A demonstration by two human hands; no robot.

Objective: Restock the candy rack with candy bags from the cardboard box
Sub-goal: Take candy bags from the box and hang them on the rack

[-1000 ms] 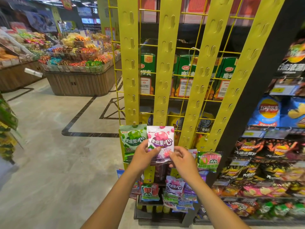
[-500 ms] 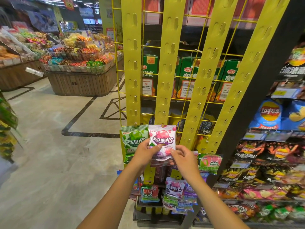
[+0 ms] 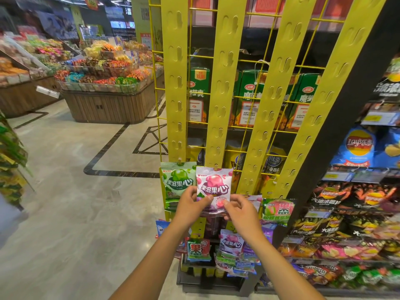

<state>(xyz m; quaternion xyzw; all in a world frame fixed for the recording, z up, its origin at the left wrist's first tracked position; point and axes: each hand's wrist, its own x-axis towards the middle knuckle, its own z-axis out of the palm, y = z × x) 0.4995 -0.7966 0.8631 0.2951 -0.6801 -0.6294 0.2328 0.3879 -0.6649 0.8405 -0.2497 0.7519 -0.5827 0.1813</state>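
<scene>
Fingertips (image 3: 209,197) on pink candy bag (image 3: 214,187)

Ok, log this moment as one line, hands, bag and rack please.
left hand: pinching pink candy bag | right hand: pinching same bag | bag top at hook on second yellow strip | green candy bag: hung alongside

Bright overhead store lighting, sharp centre, edges bowed.

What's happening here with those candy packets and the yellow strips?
A person is restocking a shop's hanging rack. Both hands, left hand and right hand, pinch the lower edge of a pink candy bag whose top sits at a hook on a yellow strip. A green candy bag hangs beside it.
</scene>
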